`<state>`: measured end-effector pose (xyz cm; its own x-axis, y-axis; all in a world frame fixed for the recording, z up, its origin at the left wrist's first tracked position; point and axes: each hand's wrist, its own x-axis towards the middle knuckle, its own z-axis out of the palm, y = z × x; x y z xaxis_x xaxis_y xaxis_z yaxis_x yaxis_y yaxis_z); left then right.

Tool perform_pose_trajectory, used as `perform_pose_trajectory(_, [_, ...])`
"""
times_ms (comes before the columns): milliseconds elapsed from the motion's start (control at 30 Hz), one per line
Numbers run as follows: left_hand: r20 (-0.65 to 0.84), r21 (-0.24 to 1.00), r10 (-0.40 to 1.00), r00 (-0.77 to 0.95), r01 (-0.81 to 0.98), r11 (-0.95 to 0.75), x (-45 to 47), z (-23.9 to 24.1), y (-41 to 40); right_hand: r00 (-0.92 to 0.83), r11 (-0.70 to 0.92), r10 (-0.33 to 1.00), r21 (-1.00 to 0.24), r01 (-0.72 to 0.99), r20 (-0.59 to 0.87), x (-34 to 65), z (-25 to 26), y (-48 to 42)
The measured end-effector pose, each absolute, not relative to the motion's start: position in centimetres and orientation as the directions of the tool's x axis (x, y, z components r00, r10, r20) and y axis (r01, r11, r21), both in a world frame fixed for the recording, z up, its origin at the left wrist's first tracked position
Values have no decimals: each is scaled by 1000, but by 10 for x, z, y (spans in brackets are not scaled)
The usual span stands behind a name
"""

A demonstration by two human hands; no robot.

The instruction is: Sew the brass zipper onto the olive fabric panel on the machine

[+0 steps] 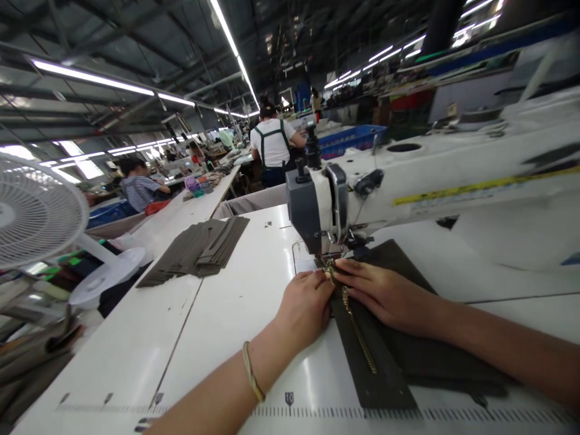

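Dark olive-grey fabric with a brass-toothed zipper lies under the head of a white sewing machine. My left hand has its fingers bent and pressed together at the fabric's left edge, close by the needle area. Stretched flat over the cloth, my right hand presses down to the right of the zipper, its fingertips near the presser foot. The two hands' fingertips almost meet at the zipper's upper end. What lies under the left fingertips is partly hidden.
Stacked dark fabric pieces lie at the left of the white table, which has a printed ruler along its near edge. A white fan stands at far left. Co-workers sit ahead, near a blue crate.
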<state>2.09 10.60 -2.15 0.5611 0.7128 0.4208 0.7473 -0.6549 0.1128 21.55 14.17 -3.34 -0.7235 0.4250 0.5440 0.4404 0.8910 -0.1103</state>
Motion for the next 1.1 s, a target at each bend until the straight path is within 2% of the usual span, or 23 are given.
perform_pose_trajectory(100, [403,99,708,580,741,-664,20,-18,100,-741,894,446,-222,388,501,216,-24,131])
perform_pose_trajectory(200, [390,58,693,607,735,-676,19,-16,88,-678,834,551,-288,471,486,213,-25,113])
perform_pose_trajectory(267, [402,34,687,606,740,-672,20,-17,80,-621,803,573,-216,555,535,211,-32,103])
perform_pose_trajectory(367, [437,28,683,585,750,-660,22,-19,71,-623,791,502,-28,611,600,209,-44,96])
perform_pose_trajectory(433, [442,36,682,582,749,-662,23,-20,70,-663,792,469,54,608,583,208,-46,96])
perform_pose_trajectory(500, [436,40,681,588,743,-668,23,-19,73,-686,791,465,86,606,559,208,-44,98])
perform_pose_trajectory(1100, [424,55,662,618,712,-700,21,-12,99,-633,777,540,-38,629,555,201,-38,132])
